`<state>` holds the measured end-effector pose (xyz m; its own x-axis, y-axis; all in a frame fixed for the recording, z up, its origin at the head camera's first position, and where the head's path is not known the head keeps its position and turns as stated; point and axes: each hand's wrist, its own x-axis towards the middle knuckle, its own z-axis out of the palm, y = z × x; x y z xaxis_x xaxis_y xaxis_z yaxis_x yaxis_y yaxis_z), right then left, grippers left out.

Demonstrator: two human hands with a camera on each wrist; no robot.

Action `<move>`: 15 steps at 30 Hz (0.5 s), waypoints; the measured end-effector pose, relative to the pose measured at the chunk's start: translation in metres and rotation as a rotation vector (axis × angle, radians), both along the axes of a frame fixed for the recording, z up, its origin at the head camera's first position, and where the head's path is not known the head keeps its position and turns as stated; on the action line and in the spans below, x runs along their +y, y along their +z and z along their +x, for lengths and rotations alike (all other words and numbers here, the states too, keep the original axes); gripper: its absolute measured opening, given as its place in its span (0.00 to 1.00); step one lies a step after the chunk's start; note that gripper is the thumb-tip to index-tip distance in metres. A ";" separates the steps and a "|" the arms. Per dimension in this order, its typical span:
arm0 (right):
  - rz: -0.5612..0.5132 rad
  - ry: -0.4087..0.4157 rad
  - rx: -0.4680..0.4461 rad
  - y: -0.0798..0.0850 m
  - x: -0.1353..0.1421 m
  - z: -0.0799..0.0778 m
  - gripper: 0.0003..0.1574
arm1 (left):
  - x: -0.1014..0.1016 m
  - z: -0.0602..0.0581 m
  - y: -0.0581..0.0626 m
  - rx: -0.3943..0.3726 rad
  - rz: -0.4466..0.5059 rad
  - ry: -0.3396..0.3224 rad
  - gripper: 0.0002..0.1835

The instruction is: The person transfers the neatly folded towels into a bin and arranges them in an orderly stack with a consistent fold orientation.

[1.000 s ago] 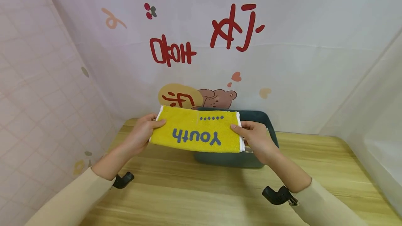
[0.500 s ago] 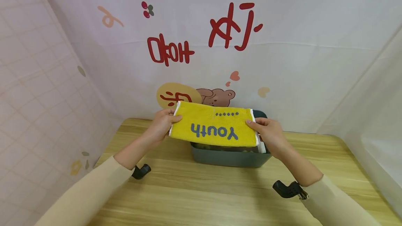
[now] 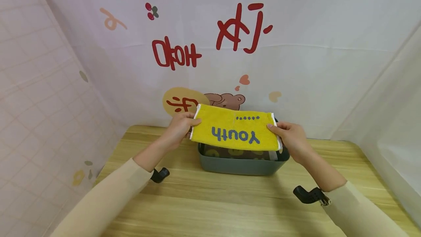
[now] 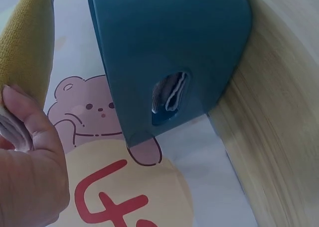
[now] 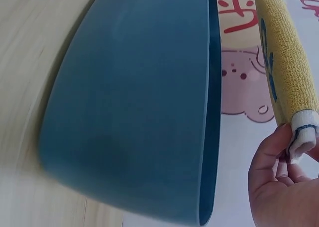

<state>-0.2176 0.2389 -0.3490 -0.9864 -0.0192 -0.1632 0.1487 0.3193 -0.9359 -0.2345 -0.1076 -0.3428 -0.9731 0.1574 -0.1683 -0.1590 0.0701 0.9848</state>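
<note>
A folded yellow towel with white edges and the grey word "Youth", upside down in the head view, is stretched between both hands. My left hand pinches its left end, thumb on top; the left wrist view shows the thumb pressed on the yellow cloth. At the other end my right hand grips the white-edged side between thumb and fingers. Just below the towel stands a blue-green bin, whose back part the towel hides. Inside it lies a dark patterned cloth, partly covered from view.
The bin rests on a wood-grain table close to the back wall sheet, printed with red characters and a bear. An oval hole in the bin's side shows folded cloth within. A white sheet bounds the right side.
Both hands have carried the towel rightward and slightly up, so it hangs over the bin. More of the bin's front rim and the cloth inside shows. The grip at both ends is unchanged.
</note>
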 end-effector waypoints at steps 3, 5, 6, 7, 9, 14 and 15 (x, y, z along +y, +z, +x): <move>0.010 -0.004 -0.003 -0.002 0.006 -0.003 0.36 | 0.004 -0.003 -0.002 -0.004 -0.005 0.002 0.13; 0.018 -0.011 0.001 -0.003 0.010 -0.005 0.37 | 0.007 -0.006 -0.004 -0.005 -0.014 0.003 0.13; 0.027 -0.013 0.004 -0.003 0.012 -0.006 0.38 | 0.009 -0.007 -0.005 -0.008 -0.014 0.002 0.13; 0.036 -0.016 0.006 -0.004 0.015 -0.006 0.38 | 0.011 -0.008 -0.007 -0.010 -0.012 0.000 0.13; 0.048 -0.021 0.003 -0.005 0.018 -0.008 0.39 | 0.015 -0.010 -0.009 -0.011 -0.019 -0.003 0.13; 0.079 -0.019 -0.006 -0.008 0.025 -0.008 0.38 | 0.024 -0.014 -0.015 -0.001 -0.057 0.005 0.12; 0.090 -0.020 -0.005 -0.009 0.026 -0.008 0.37 | 0.026 -0.015 -0.016 0.007 -0.069 0.005 0.12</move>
<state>-0.2260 0.2648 -0.3581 -0.9856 0.0157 -0.1686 0.1607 0.3993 -0.9026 -0.2494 -0.0816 -0.3591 -0.9750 0.1404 -0.1720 -0.1528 0.1375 0.9786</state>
